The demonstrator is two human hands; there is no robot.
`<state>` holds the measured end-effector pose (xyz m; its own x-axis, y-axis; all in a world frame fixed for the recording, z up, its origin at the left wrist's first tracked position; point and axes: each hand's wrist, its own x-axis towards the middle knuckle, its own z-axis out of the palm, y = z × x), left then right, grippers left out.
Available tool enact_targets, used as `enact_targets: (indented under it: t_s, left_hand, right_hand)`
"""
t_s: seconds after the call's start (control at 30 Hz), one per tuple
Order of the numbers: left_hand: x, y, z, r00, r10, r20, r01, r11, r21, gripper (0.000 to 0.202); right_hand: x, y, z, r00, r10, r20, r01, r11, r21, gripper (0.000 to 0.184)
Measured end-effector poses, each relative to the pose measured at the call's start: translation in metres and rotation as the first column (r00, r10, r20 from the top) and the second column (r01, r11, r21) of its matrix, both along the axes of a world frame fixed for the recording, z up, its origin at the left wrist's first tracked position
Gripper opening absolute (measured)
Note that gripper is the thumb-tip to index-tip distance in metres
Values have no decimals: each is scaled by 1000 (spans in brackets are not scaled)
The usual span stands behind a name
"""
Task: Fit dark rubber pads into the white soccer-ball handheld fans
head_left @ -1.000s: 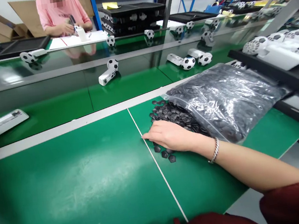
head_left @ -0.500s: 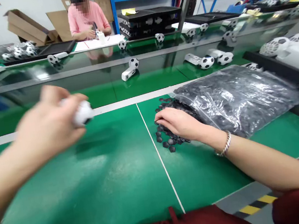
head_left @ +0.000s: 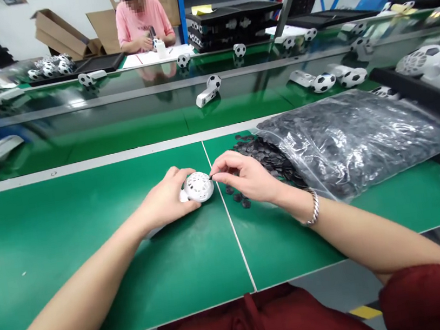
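Left hand [head_left: 163, 200]: curled round the perforated white ball shell [head_left: 198, 187], fingers spread.
Right hand [head_left: 246, 177]: pinching 1 black patch [head_left: 211, 176] at the shell's right side.
Shell: just left of the white seam line on the green desk [head_left: 95, 270].
Done: no patches visible on my shell's visible side.
Left: loose patch pile [head_left: 260, 156], full plastic bag [head_left: 356, 140] on right.

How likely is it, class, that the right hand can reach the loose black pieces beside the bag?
Very likely: the right hand sits beside the loose black pieces with nothing between them; the plastic bag lies beyond them.
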<state>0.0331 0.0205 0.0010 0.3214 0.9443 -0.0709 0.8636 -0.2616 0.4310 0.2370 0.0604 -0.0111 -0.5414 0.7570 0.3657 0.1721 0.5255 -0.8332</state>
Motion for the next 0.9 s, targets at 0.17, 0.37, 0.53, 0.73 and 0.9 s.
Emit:
enact_targets:
  t_s: [0.17,0.37,0.53,0.73,0.9]
  left_hand:
    - [15,-10,-5,983,129,-134,-137,989,-52,81]
    - [13,-14,-10,988,135,-75,-134,991,12,82]
    - [8,-14,-11,993,107,43,-108,994,25,72]
    - [7,-12,-14,991,98,93,-102,994,36,65]
    - [9,-12,-13,990,117,80,-120,992,33,64]
  right_hand:
    - [-1,-11,-7,996,70,53,-69,997,-24,3]
    - [-4,-14,-12,977,87,196,-120,979,163,4]
    - [-8,-13,-16,985,42,169,-83,965,247,4]
    - [-9,-11,-22,988,21,155,-47,985,165,16]
    - [-10,-10,-26,988,100,121,-94,994,-47,44]
